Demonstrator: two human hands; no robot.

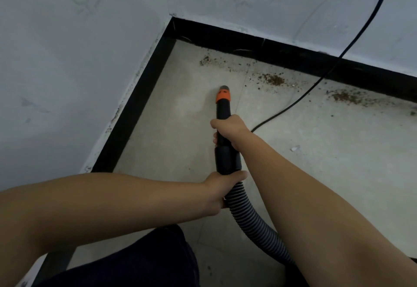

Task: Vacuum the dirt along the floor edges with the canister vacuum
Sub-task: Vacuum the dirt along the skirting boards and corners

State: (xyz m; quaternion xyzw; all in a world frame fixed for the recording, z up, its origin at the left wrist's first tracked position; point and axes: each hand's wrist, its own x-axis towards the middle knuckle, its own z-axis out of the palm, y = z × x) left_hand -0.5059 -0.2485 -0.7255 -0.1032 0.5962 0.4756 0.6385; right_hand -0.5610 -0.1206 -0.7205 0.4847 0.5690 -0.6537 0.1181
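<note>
Three patches of brown dirt [274, 80] lie along the far black skirting board [282, 54], and the nozzle [223, 94] with its orange collar points at the floor [316, 151] short of them, nearer the corner than the crumbs. My right hand [229, 132] is wrapped round the black wand [223, 115] just behind the collar; my left hand [222, 187] grips the joint where the ribbed hose [248, 214] meets the wand, thumb laid across the top. The hose curves back toward my right side and out of view, so the canister itself is not visible.

A black power cord [316, 83] drops down the wall [67, 60] and crosses the floor right over the dirt line, ending close beside my right wrist. As I see it, sweeping rightward along the edge could snag that cord or suck it against the nozzle. Pushing too quickly might also scatter the loose crumbs. A small pale scrap [295, 148] lies farther out on the tile.

No brand name, label or writing is legible anywhere on the wand or hose.
</note>
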